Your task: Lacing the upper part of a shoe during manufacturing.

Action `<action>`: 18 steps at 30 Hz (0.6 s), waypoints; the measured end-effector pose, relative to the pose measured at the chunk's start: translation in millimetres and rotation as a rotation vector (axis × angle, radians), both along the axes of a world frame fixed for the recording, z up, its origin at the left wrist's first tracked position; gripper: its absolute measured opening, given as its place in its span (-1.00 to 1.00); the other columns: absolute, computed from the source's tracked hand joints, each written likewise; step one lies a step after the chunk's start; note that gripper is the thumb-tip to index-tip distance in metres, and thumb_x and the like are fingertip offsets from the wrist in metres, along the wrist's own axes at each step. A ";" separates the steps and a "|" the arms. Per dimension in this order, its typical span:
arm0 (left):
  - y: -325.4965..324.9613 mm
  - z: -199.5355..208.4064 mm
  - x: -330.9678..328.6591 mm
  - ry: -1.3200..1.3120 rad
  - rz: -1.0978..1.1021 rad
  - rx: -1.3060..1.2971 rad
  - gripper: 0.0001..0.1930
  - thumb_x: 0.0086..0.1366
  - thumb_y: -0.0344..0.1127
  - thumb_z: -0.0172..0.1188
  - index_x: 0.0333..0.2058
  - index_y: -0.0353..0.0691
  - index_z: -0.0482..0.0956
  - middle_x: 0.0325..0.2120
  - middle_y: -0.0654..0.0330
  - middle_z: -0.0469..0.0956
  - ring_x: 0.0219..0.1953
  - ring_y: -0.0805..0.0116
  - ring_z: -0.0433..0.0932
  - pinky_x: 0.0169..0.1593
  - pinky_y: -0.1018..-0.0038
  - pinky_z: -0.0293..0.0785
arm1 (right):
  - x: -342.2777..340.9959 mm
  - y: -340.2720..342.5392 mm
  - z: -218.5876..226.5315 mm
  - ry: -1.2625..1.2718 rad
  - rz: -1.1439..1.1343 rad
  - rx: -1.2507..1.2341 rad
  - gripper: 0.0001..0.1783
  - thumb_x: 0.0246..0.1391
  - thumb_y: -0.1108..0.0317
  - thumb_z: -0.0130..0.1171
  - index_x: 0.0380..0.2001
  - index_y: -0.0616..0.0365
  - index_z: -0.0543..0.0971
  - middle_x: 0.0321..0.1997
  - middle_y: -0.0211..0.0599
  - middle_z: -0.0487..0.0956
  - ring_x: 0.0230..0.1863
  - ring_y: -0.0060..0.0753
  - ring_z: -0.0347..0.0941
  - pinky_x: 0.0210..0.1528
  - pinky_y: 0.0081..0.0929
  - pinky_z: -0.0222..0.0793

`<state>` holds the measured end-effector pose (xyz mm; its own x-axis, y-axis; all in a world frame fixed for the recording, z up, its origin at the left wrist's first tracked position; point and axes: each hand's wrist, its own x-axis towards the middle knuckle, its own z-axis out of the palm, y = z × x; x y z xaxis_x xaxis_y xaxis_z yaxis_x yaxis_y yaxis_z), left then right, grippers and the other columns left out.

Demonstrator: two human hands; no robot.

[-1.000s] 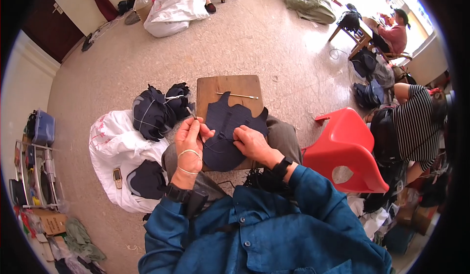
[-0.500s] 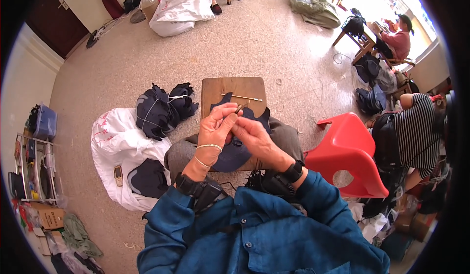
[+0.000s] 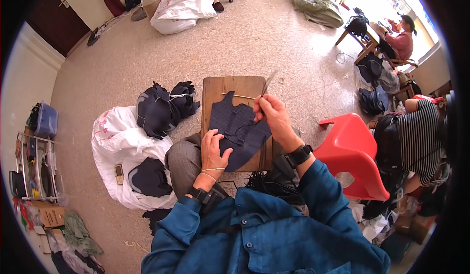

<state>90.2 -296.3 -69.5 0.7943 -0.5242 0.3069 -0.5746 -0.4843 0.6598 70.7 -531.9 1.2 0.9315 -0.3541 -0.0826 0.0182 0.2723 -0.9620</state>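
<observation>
A dark navy fabric piece (image 3: 235, 151) lies on a small wooden stool (image 3: 208, 84) between my knees. My left hand (image 3: 213, 151) rests flat on its left side, fingers apart. Above its right edge my right hand (image 3: 275, 116) pinches a thin dark cord (image 3: 268, 84); strands stick up past the fingers, blurred. More of the cord lies in loops (image 3: 239, 133) on the fabric. A thin light-coloured stick (image 3: 239, 96) lies across the stool's far part, its right end hidden by my right hand.
Tied bundles of dark fabric (image 3: 159, 108) and a white sack (image 3: 115, 147) lie at left, with a phone (image 3: 119, 174) and another dark piece (image 3: 149, 177) on the sack. A red plastic stool (image 3: 350, 151) stands at right, beside a person in stripes (image 3: 418, 134).
My hands have come apart. The left has dropped onto the fabric and opened; the right has moved right with the cord. The fabric piece now lies more fully in view.
</observation>
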 end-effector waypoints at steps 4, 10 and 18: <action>0.1 -0.7 6.6 -0.020 0.032 0.036 -0.60 0.05 -0.38 0.41 -0.11 -0.26 0.56 0.06 0.02 0.41 0.16 -0.04 0.35 0.24 0.15 0.28 | 0.2 7.7 -18.4 0.185 0.100 -0.053 -0.87 0.25 0.43 0.00 -0.26 0.20 0.53 -0.51 -0.54 0.46 -0.55 -0.75 0.31 -0.53 -0.66 0.24; -4.3 -0.5 3.2 -0.055 0.078 0.013 -0.64 0.08 -0.38 0.38 -0.12 -0.24 0.59 0.03 0.03 0.43 0.13 -0.02 0.37 0.21 0.15 0.29 | -4.5 32.2 -37.3 0.094 0.228 -0.605 -0.85 0.11 0.41 0.18 -0.34 0.30 0.61 -0.52 -0.22 0.59 -0.49 -0.40 0.51 -0.42 -0.39 0.39; -5.6 -5.5 1.3 -0.091 0.062 -0.023 -0.63 0.10 -0.39 0.33 -0.07 -0.25 0.55 0.06 0.00 0.40 0.16 -0.05 0.34 0.24 0.12 0.24 | 2.2 49.8 -48.1 0.058 0.275 -1.125 -0.82 -0.02 0.36 0.21 -0.36 0.22 0.58 -0.39 -0.04 0.60 -0.24 0.10 0.58 -0.20 -0.07 0.50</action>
